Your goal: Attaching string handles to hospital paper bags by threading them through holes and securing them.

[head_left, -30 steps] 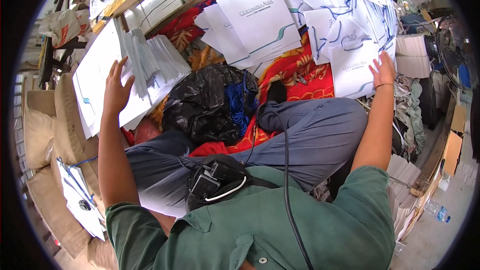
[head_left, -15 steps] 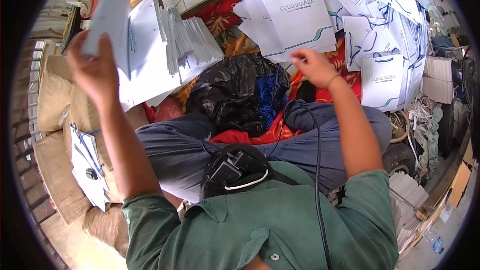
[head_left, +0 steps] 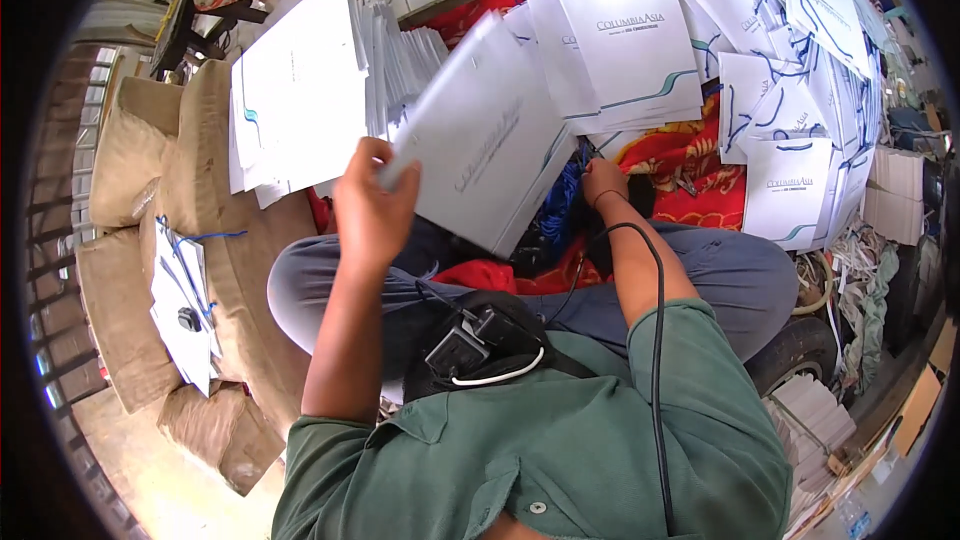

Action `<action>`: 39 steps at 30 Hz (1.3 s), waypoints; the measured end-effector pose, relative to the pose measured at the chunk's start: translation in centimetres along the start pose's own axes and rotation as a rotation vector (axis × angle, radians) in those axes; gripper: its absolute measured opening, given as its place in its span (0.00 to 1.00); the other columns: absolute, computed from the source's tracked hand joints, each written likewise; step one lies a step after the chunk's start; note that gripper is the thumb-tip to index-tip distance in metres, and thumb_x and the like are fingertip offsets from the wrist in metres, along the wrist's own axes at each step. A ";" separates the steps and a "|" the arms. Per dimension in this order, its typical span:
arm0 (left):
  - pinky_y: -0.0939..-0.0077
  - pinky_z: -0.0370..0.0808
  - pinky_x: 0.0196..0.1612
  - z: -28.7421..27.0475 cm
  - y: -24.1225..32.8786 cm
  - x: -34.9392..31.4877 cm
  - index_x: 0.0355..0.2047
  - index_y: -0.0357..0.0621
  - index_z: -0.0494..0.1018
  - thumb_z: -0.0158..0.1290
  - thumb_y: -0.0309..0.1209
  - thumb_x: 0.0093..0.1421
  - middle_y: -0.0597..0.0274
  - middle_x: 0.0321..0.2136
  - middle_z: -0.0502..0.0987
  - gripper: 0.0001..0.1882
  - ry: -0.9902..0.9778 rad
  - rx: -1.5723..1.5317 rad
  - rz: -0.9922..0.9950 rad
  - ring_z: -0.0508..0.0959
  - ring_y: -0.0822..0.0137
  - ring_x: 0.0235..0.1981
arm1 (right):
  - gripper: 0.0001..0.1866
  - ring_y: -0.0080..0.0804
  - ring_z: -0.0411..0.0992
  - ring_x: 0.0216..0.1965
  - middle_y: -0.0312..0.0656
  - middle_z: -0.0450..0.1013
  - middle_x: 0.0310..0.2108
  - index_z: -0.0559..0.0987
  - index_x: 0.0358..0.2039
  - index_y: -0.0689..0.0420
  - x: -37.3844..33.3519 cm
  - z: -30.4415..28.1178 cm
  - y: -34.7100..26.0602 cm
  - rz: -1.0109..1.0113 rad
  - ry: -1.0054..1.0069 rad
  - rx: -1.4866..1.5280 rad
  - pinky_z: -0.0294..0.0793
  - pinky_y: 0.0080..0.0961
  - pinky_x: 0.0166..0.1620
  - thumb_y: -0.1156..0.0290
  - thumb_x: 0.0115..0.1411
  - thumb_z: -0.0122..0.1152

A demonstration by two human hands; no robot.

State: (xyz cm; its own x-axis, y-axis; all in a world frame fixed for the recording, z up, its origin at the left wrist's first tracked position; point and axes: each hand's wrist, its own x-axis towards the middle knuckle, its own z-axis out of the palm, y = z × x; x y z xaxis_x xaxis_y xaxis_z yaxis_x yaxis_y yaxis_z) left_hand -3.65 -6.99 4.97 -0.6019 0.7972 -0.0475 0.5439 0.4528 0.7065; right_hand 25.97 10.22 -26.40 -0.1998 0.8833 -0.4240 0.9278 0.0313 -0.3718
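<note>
My left hand (head_left: pixel 372 202) is closed on the left edge of a flat white paper bag (head_left: pixel 490 145), pinched between thumb and fingers. The bag is tilted over my lap, and its printed face has a teal curve near one edge. No cord handle shows on it. Beside the bag's right edge, my right hand (head_left: pixel 606 183) has its fingers curled in at a bundle of blue cord (head_left: pixel 562 202). Whatever those fingers grip is too small or hidden to make out. The held bag covers most of the black plastic under the cord.
A stack of white paper bags (head_left: pixel 300 90) lies at the far left. Bags with blue cord handles (head_left: pixel 640 50) cover the far middle and right, over a red patterned cloth (head_left: pixel 700 185). Brown cushions (head_left: pixel 140 310) line the left side. A black cable (head_left: pixel 658 390) hangs across my front.
My left hand has brought the bag from the stack at the far left to the middle. My right hand has dropped nearer, down to the blue cord.
</note>
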 end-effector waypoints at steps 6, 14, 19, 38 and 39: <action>0.48 0.77 0.60 1.7 -3.1 2.1 0.56 0.35 0.75 0.62 0.27 0.63 0.41 0.56 0.79 0.22 -0.191 0.222 0.353 0.79 0.37 0.55 | 0.13 0.53 0.85 0.45 0.51 0.86 0.40 0.86 0.39 0.58 1.4 -4.9 -2.0 0.060 0.184 0.324 0.82 0.46 0.51 0.62 0.68 0.60; 0.47 0.77 0.60 2.0 0.1 6.3 0.65 0.36 0.75 0.59 0.28 0.63 0.42 0.55 0.80 0.29 -0.305 0.638 0.273 0.81 0.37 0.53 | 0.12 0.28 0.81 0.35 0.41 0.84 0.35 0.84 0.41 0.62 0.3 -10.4 -9.1 -0.251 0.071 0.984 0.80 0.31 0.41 0.66 0.74 0.61; 0.50 0.78 0.59 2.9 -1.6 6.9 0.63 0.34 0.77 0.60 0.35 0.68 0.34 0.54 0.82 0.27 -0.361 0.236 0.306 0.83 0.37 0.54 | 0.11 0.17 0.74 0.30 0.34 0.81 0.34 0.84 0.45 0.61 -5.4 -16.7 -13.6 -0.293 -0.294 1.155 0.75 0.21 0.35 0.66 0.78 0.59; 0.74 0.76 0.58 3.5 3.4 4.1 0.66 0.39 0.71 0.49 0.22 0.77 0.59 0.51 0.83 0.20 -0.596 -0.648 0.109 0.80 0.73 0.51 | 0.09 0.17 0.77 0.34 0.36 0.82 0.35 0.85 0.50 0.65 -12.3 -19.3 -17.1 -0.631 -0.042 1.209 0.78 0.16 0.41 0.77 0.72 0.65; 0.74 0.76 0.58 3.6 3.5 4.0 0.66 0.39 0.71 0.49 0.22 0.77 0.58 0.51 0.82 0.19 -0.611 -0.675 0.114 0.80 0.73 0.51 | 0.09 0.16 0.77 0.35 0.35 0.83 0.35 0.86 0.49 0.64 -12.5 -19.6 -17.3 -0.614 -0.022 1.279 0.77 0.16 0.41 0.78 0.70 0.67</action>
State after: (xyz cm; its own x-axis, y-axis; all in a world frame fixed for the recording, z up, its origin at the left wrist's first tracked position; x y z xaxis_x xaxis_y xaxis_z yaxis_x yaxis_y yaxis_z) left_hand -2.06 -0.75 4.75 -0.0475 0.9822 -0.1815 0.0081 0.1821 0.9833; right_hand 18.57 7.77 1.54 -0.4762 0.8767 0.0673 -0.2246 -0.0473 -0.9733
